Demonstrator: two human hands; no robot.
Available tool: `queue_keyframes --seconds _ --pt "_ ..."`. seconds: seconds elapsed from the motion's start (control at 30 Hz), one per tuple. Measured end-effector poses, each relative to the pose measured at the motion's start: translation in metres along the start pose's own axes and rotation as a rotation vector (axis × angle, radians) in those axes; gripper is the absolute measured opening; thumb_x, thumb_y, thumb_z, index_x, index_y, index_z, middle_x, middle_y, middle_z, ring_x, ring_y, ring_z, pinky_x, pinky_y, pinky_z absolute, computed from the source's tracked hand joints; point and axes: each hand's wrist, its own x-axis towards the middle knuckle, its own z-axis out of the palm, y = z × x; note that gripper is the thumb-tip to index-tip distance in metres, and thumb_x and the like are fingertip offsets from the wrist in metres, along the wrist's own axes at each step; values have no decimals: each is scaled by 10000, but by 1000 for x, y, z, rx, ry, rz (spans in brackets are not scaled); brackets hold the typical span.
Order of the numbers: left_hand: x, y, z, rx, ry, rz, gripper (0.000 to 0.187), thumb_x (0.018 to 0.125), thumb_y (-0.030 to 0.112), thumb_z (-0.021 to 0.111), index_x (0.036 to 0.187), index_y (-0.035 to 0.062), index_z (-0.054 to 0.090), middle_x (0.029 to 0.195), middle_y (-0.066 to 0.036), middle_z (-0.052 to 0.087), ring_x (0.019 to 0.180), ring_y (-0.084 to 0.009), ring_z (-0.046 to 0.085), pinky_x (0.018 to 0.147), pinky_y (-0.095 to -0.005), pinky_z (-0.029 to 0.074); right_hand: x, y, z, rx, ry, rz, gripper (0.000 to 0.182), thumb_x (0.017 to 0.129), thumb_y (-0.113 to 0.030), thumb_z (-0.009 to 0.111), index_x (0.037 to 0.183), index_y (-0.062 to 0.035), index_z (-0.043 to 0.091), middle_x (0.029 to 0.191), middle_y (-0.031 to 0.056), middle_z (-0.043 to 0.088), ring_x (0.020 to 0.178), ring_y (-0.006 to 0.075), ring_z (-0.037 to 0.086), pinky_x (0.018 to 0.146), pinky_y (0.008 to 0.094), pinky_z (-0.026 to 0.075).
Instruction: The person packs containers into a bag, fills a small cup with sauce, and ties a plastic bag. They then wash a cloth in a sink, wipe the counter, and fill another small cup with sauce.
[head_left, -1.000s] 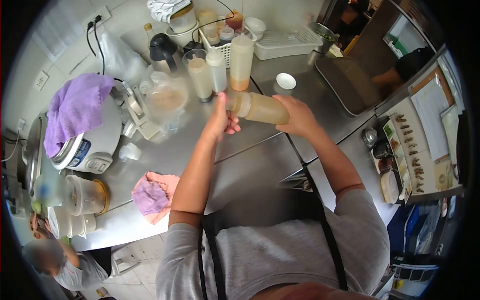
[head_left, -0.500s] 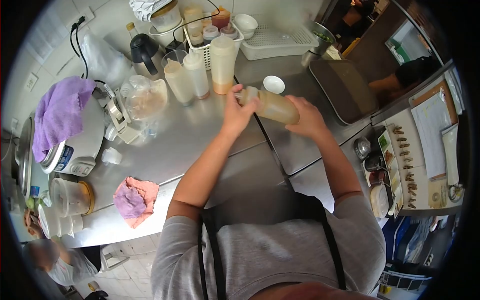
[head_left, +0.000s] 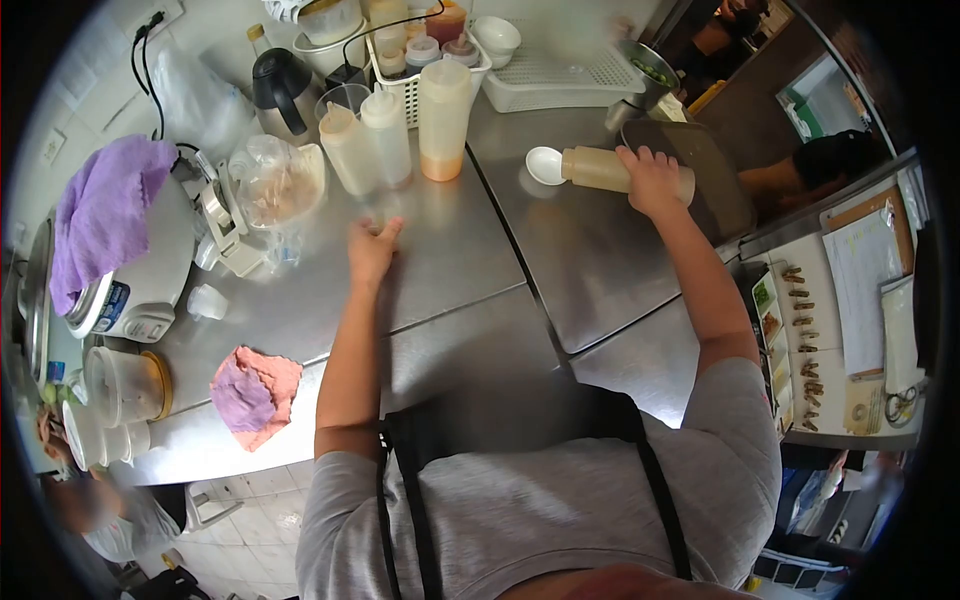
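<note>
My right hand is wrapped round a squeeze bottle with beige contents. The bottle lies almost level above the counter, its uncapped mouth at the rim of a small white bowl. My left hand is closed over the counter to the left, pinching a small translucent bottle cap, blurred and partly hidden by the fingers. Just beyond that hand stand a tall squeeze bottle with orange contents at its base, a pale capped squeeze bottle and another squeeze bottle.
A white basket of bottles and a white drying rack line the back. A dark tray lies at right. At left are a rice cooker, a folded cloth and a plastic bag. Another person is at lower left.
The bottle's cap has come off. My left hand has moved left, away from the bottle. My right hand has shifted right and up, bringing the bottle's mouth to the white bowl.
</note>
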Motion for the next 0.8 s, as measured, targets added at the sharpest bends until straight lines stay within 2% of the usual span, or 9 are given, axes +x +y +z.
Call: queue_keyframes --seconds 0.3,0.6,0.8 --pt "-3 -12 -19 -115 102 -22 545 704 256 668 1053 -70 407 770 -87 515 543 -132 536 422 -235 442 31 -11 -10 -151 -42 -107 603 588 -86 658 1118 -227 407 998 58 476 962 266 464 830 411 334" --pt "-3 -10 -24 -258 91 -65 472 720 229 656 1023 -77 463 714 -60 528 525 -104 521 415 -217 451 47 -18 -18 -252 -39 -155 500 671 -116 600 1118 -239 411 999 66 485 985 266 456 879 436 303" --pt "-5 -9 -24 -283 95 -68 434 725 215 648 1018 -60 485 707 -42 526 519 -87 506 420 -206 446 57 -20 -25 -293 42 -209 369 741 -145 516 1092 -239 451 978 64 495 960 257 469 885 446 290"
